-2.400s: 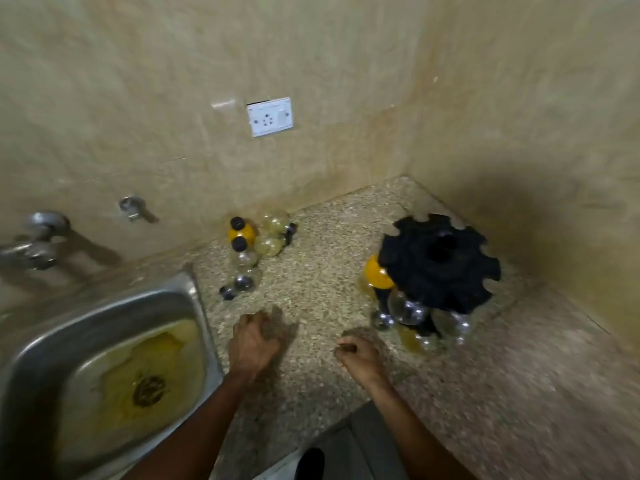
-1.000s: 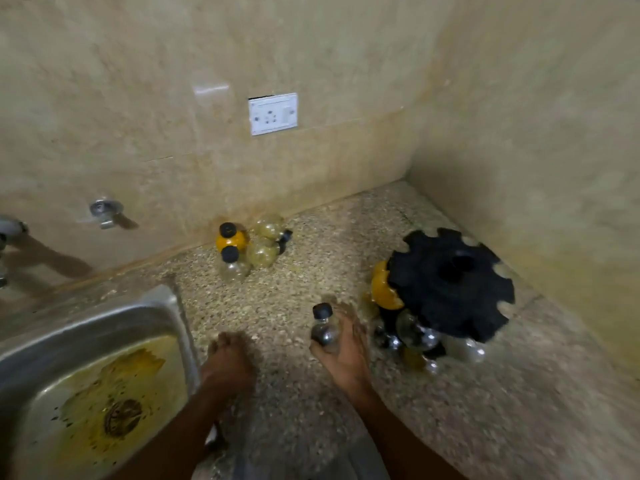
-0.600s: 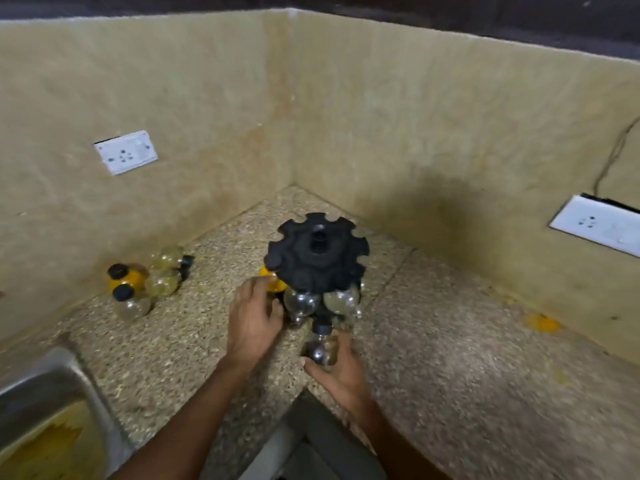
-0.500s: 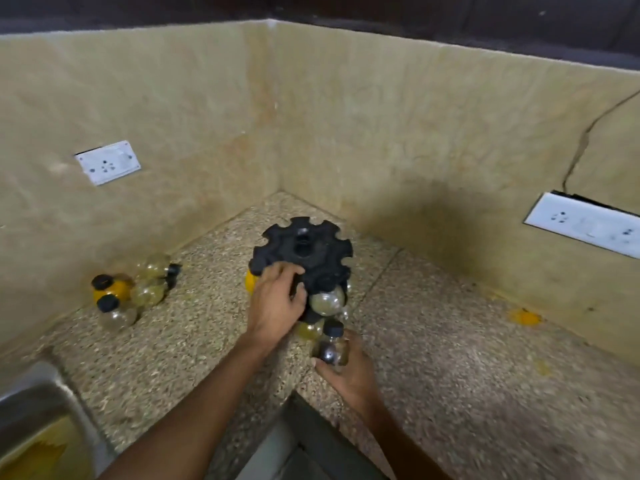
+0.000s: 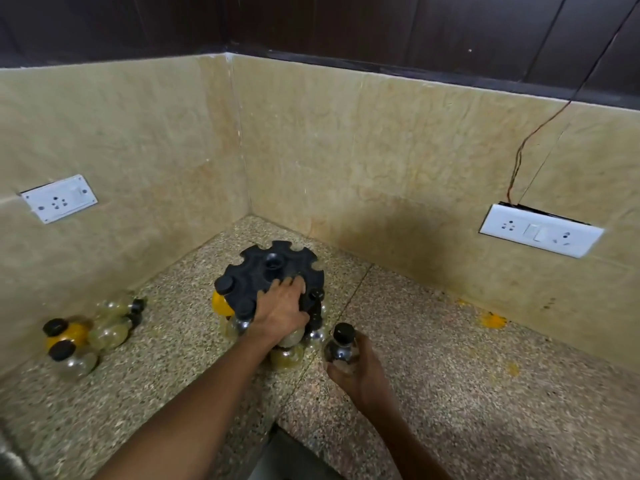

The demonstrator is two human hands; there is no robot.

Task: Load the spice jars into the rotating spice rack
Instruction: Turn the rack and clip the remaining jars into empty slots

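1. Left hand (image 5: 281, 313) presses flat on the rotating spice rack (image 5: 273, 271); right hand (image 5: 360, 368) grips a black-capped jar (image 5: 341, 348) just right of it.
2. Risk: the rack may spin, so the jar misses its slot.
3. Loose jars (image 5: 90, 334) wait far left.

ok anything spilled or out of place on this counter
Yes. Yellow powder stains lie on the counter by the right wall, with a smaller smear nearer. In the loose jar cluster at left, some jars lie tipped on their sides. The right socket plate hangs askew, bare wires showing above.
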